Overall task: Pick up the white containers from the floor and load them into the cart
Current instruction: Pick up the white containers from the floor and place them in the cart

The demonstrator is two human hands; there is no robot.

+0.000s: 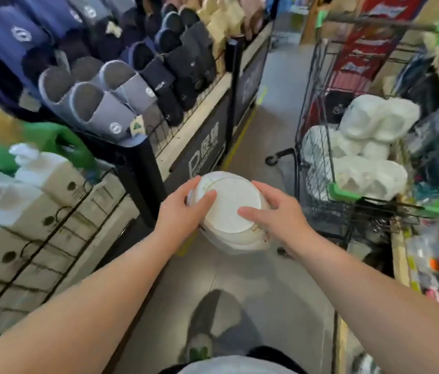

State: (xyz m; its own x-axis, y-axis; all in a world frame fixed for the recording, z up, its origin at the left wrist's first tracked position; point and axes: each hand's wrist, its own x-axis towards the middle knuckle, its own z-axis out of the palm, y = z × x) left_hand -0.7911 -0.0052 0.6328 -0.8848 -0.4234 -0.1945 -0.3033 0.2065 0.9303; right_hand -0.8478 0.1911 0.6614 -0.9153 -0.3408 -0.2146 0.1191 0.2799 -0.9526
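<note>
A round white container (230, 209) with a flat lid is held above the aisle floor, in the middle of the view. My left hand (183, 209) grips its left side and my right hand (272, 211) grips its right side, fingers lying over the lid. To the right stands a wire shopping cart (320, 201) with green handle ends. Inside it lie several white containers (369, 147) wrapped in clear plastic, piled near the cart's top.
A slipper display rack (137, 85) runs along the left of the aisle. White boxed goods (24, 201) sit behind a wire grid at lower left. Shelves with packaged goods (434, 252) line the right. My shoe (213, 325) is on the grey floor below.
</note>
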